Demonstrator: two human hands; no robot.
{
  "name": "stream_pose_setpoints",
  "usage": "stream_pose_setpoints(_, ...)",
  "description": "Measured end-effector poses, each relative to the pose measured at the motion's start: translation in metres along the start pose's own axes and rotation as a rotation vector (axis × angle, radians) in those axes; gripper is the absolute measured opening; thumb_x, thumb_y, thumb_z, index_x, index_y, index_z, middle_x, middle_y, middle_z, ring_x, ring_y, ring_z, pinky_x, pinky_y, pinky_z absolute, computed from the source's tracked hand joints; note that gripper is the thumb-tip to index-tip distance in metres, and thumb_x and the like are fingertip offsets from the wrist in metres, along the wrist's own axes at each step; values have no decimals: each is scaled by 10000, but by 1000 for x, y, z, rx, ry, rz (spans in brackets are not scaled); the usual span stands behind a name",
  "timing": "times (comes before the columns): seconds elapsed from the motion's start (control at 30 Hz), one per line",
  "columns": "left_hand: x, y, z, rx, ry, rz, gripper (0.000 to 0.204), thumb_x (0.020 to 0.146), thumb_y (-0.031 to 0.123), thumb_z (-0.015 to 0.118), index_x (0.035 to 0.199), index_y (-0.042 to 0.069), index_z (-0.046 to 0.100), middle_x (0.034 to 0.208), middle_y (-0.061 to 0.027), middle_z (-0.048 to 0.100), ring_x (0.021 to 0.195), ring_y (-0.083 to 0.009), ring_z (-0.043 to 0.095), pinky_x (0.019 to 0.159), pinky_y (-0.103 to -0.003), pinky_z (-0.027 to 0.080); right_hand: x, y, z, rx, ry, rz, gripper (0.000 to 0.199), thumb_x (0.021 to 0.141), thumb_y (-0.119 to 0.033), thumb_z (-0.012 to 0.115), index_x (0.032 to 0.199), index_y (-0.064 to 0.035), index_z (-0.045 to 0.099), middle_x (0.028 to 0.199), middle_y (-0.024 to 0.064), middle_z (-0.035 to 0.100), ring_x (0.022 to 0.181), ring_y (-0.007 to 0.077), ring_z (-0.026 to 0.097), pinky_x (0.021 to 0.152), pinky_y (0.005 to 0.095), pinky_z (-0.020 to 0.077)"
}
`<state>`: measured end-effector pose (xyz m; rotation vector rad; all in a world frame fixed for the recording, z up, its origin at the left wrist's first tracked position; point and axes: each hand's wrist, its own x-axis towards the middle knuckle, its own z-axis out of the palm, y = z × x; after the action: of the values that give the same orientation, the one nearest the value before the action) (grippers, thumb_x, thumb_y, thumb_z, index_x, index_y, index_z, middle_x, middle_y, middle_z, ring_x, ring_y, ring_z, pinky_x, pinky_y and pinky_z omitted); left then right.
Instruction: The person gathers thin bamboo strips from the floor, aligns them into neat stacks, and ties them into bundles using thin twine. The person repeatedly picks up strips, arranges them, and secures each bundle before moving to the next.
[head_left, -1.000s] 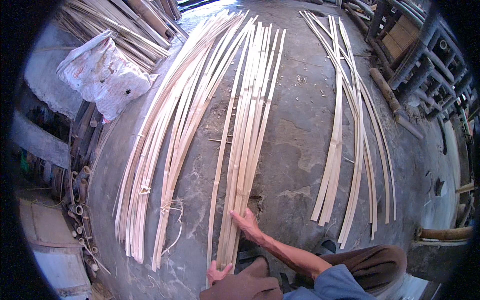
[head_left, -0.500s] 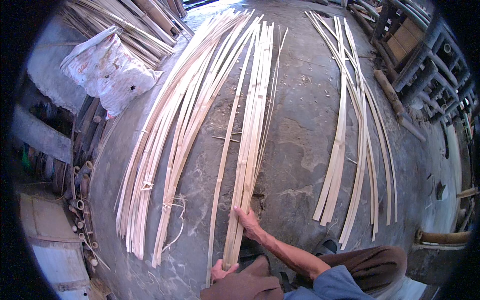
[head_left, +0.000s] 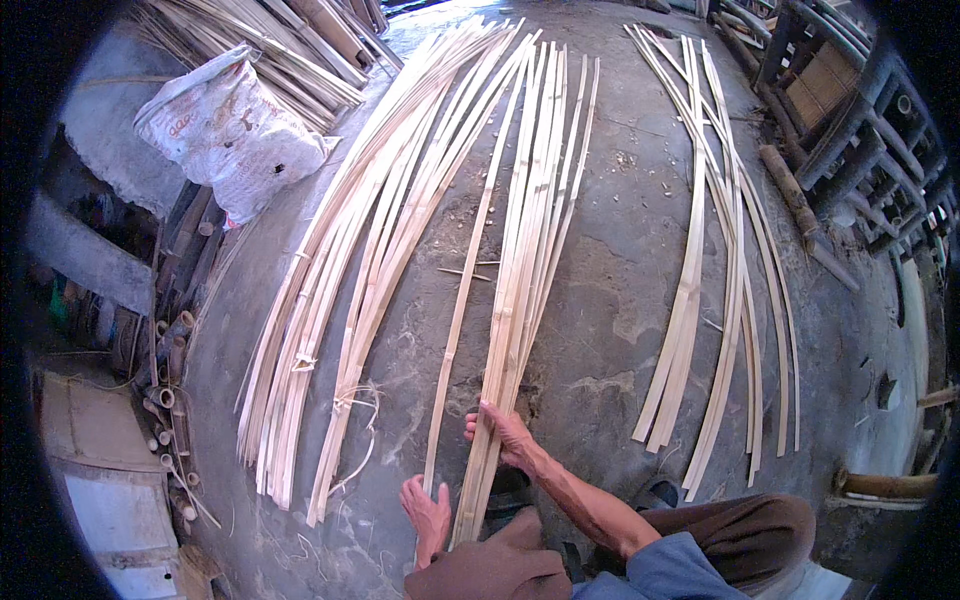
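Observation:
My right hand [head_left: 505, 435] is closed round a bundle of long, pale split-bamboo strips [head_left: 510, 310], near its close end. The strips run away from me along the floor and fan out slightly at the far end. My left hand [head_left: 428, 515] is at the near end of a single bamboo strip [head_left: 455, 330], just left of the bundle. Its thumb and fingers are apart, with the strip passing between them; whether they touch it I cannot tell. My brown-clothed knee hides the bundle's nearest end.
A larger spread of bamboo strips [head_left: 330, 270] lies to the left, partly tied with thin bindings. Several more strips [head_left: 690, 300] lie at the right. A stuffed white sack [head_left: 235, 135] and bamboo poles [head_left: 165, 395] line the left side; a dark rack [head_left: 870, 140] stands far right.
My left hand has left the bundle's near end and come forward to the single strip, its fingers spreading. My right hand keeps its hold; the bundle's far strips have fanned out to the right.

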<state>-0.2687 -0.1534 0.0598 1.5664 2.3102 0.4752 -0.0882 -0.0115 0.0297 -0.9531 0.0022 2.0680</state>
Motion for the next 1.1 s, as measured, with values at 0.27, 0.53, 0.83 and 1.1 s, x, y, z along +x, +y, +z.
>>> stream_pose_setpoints(0.27,23,-34,19,64,-104,99,292,829,158,689,1050,63,523,1021,-152,524,1001,-353,521,872,-464,406,-3,3,-1,2,-8,-17,469,930,-357,659,1187,6,511,1031,172,648,871,255,684,778,410,615)
stream_pose_setpoints(0.53,29,-38,18,-107,-150,38,251,756,125,692,955,27,574,892,-150,586,880,-346,574,793,-459,457,3,6,-4,-8,6,4,439,958,-344,615,1244,-27,509,1070,160,623,923,263,670,819,414,603)
stream_pose_setpoints(0.83,-1,27,-33,-451,-472,-165,206,756,128,708,915,29,621,877,-109,613,789,-234,610,728,-372,515,-5,-2,10,-50,-32,17,557,933,-370,657,1353,-67,450,1179,181,629,985,264,664,822,370,593)
stream_pose_setpoints(1.1,-28,59,-25,-230,-249,101,927,718,362,777,1453,55,302,1306,-221,515,1165,-420,537,987,-489,437,-9,3,24,-150,-31,-136,399,954,-268,645,1257,-73,475,801,64,585,708,173,614,646,344,567)
